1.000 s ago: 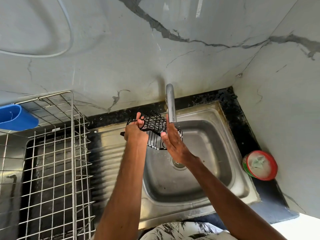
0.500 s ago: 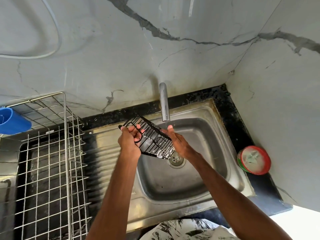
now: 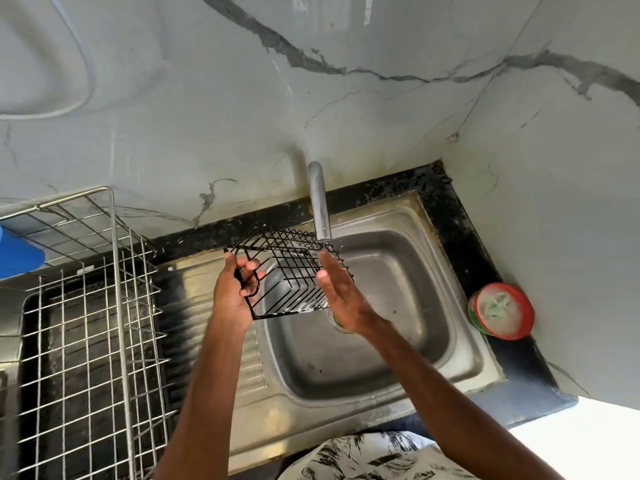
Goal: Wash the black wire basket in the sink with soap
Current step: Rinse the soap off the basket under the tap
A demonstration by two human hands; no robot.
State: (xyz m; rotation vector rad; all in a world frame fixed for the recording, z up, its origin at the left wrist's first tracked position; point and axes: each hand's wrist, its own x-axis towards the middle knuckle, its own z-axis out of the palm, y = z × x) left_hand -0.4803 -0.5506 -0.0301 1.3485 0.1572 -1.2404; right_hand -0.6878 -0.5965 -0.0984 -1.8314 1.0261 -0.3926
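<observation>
The black wire basket [image 3: 289,271] hangs tilted over the left part of the steel sink [image 3: 433,271], under the tap [image 3: 319,202]. White suds cling to its lower right wires. My left hand [image 3: 233,292] grips the basket's left end, fingers curled round the wire loop. My right hand [image 3: 337,292] lies flat with straight fingers against the basket's right side, just below the tap's spout. A red-rimmed tub of white soap paste [image 3: 500,310] stands on the black counter right of the sink.
A tall steel wire dish rack [image 3: 90,323] fills the drainboard on the left, with a blue plastic piece [image 3: 19,254] at its back corner. Marble walls close in behind and on the right. The sink's drain [image 3: 337,325] lies partly hidden under my right wrist.
The basket has been turned and tilted in my hands under the tap, showing a different side. My right hand shifted from its near side to flat against its right side.
</observation>
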